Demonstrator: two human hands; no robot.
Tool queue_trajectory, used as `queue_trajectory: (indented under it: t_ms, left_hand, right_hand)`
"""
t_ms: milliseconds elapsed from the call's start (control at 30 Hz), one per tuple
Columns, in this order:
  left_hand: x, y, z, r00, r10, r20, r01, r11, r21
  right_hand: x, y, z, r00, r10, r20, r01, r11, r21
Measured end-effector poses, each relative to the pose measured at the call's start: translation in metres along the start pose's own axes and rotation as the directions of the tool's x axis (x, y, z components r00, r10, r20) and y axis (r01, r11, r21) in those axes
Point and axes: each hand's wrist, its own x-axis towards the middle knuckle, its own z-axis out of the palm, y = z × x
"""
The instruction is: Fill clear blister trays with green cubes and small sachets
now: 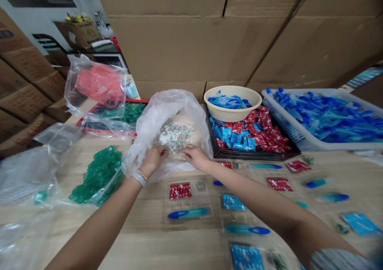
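Teal-flecked sachets point(174, 135) heap in a plastic bag point(167, 110); left hand point(153, 159), right hand point(196, 157): grips narrow, touching them.

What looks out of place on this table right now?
The loose pile of translucent green plastic pieces looks spilled: it lies heaped on the wooden table with no container around it, unlike the blue pieces kept in the white plastic basket.

The wooden table point(167, 248) bears clear plastic trays point(188, 201) and green pieces point(100, 175).
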Motion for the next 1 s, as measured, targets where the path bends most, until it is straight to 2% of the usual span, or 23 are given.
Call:
queue_trajectory:
  t_ms: [100,167,300,433,633,1000]
  left_hand:
    - [0.006,0.008,-0.001,0.994,0.055,0.097,-0.060,0.997,0.045]
    - [0.007,0.012,0.000,0.988,0.094,0.119,-0.102,0.993,0.064]
    - [0.001,0.014,0.003,0.982,0.152,0.114,-0.157,0.987,0.032]
    - [-0.003,0.015,0.006,0.990,0.126,0.061,-0.127,0.992,0.015]
    - [0.003,0.019,0.011,0.959,0.252,0.131,-0.261,0.964,0.054]
    - [0.001,0.020,0.011,0.955,0.261,0.140,-0.268,0.963,0.032]
  right_hand:
    - [0.003,0.000,0.006,1.000,0.016,0.006,-0.016,1.000,-0.006]
    - [0.006,0.000,0.010,0.999,0.038,0.012,-0.037,0.999,-0.021]
    - [0.009,-0.002,0.014,0.999,0.035,0.010,-0.034,0.999,-0.041]
    - [0.010,-0.003,0.018,1.000,0.006,0.031,-0.003,0.995,-0.096]
    - [0.010,0.003,0.029,0.996,-0.020,0.089,0.043,0.964,-0.263]
    - [0.013,0.001,0.029,0.995,-0.002,0.100,0.036,0.940,-0.339]
